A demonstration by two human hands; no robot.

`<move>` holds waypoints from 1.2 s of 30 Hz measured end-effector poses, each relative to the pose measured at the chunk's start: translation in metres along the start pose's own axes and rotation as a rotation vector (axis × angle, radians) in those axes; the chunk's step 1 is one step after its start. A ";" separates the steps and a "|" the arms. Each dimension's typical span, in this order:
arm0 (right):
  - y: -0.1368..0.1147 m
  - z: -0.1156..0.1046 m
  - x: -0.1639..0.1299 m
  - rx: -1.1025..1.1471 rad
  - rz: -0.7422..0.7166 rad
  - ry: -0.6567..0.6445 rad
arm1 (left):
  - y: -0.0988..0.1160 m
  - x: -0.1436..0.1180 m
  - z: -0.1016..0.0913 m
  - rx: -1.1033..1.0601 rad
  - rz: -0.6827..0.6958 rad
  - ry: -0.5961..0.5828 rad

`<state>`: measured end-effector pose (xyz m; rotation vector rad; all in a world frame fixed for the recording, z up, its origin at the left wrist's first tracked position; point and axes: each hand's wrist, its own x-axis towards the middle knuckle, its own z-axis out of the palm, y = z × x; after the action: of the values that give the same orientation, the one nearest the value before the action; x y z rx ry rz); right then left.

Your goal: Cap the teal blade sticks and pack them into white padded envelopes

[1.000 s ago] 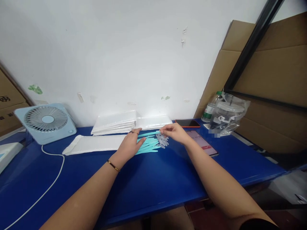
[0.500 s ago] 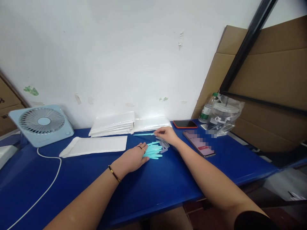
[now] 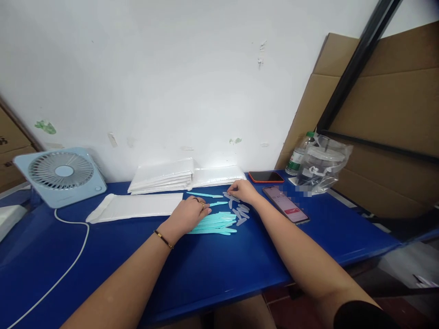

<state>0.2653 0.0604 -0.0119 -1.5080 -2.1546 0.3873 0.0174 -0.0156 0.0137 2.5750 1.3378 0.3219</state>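
Observation:
Several slim turquoise sticks, which look like eyebrow razors [image 3: 216,223], lie in a loose pile on the blue table. My left hand [image 3: 192,214] reaches over the pile's left end, its thumb and fingers closed on a single razor [image 3: 219,203] that points right. Behind it, another razor [image 3: 202,194] lies by itself. Small clear plastic caps [image 3: 243,211] are scattered right of the pile. My right hand [image 3: 243,191] pinches at a clear cap [image 3: 226,195] beyond them; the fingertips partly hide it.
A flat white padded mailer [image 3: 137,206] lies to the left, with stacked mailers [image 3: 161,176] along the wall. A blue fan [image 3: 63,176] stands far left with its cable. Two phones [image 3: 286,203], a bottle [image 3: 297,155] and a bagged cup [image 3: 322,164] occupy the right side.
The razor that my right hand held lies on the table. My left hand has shifted slightly up and left and now grips a razor. The pile and caps are more spread out.

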 end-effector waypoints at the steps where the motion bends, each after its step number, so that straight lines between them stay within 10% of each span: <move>1: 0.000 -0.002 -0.001 0.028 0.024 -0.032 | -0.004 0.004 0.002 -0.002 -0.007 0.026; 6: 0.000 -0.014 -0.012 0.121 0.037 -0.183 | -0.018 0.018 0.012 -0.039 -0.040 0.101; 19: -0.003 -0.018 -0.018 0.016 0.028 -0.071 | -0.028 0.016 0.007 0.036 -0.076 0.134; 28: -0.060 -0.005 -0.038 0.300 -0.146 -0.305 | -0.040 0.011 -0.006 -0.014 -0.196 0.082; 36: -0.024 -0.009 -0.027 -0.047 -0.017 -0.112 | -0.036 0.012 -0.004 -0.085 -0.194 0.062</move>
<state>0.2582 0.0260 0.0011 -1.5259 -2.2761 0.4268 -0.0046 0.0147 0.0079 2.3612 1.5458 0.4175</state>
